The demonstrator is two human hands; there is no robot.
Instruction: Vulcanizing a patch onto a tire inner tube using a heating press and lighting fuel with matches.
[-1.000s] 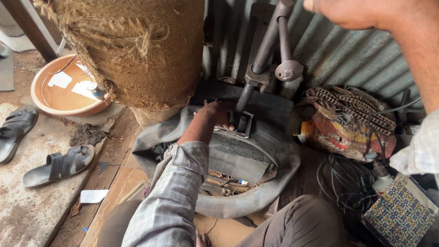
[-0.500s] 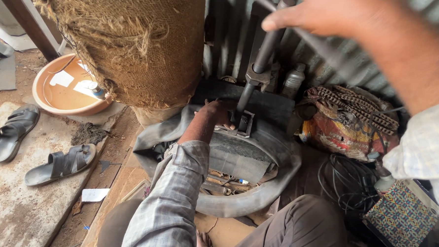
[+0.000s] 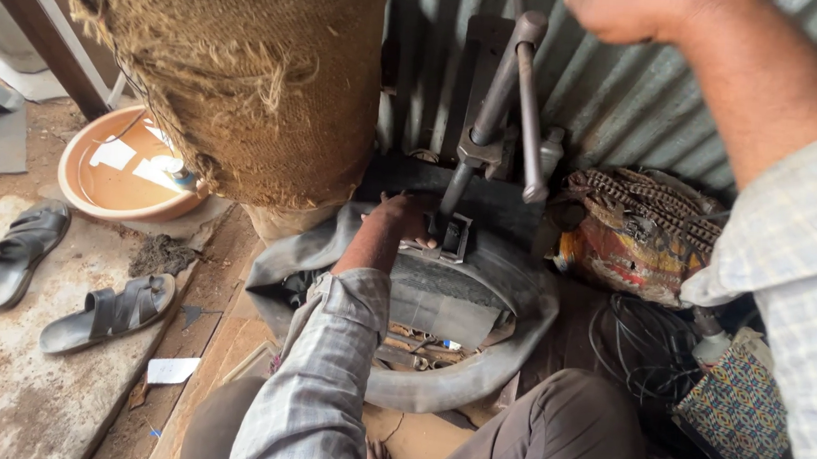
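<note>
Below, left hand presses flat on rubber tube, grip spread, beside clamp.

Left hand reaches forward, right hand raised, fingers curled.

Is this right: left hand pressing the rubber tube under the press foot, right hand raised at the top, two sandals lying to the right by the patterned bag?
Not quite. In the head view the sandals lie at the left, below the orange basin, not by the patterned bag. The rest holds: left hand on the rubber tube, right hand raised.
</note>
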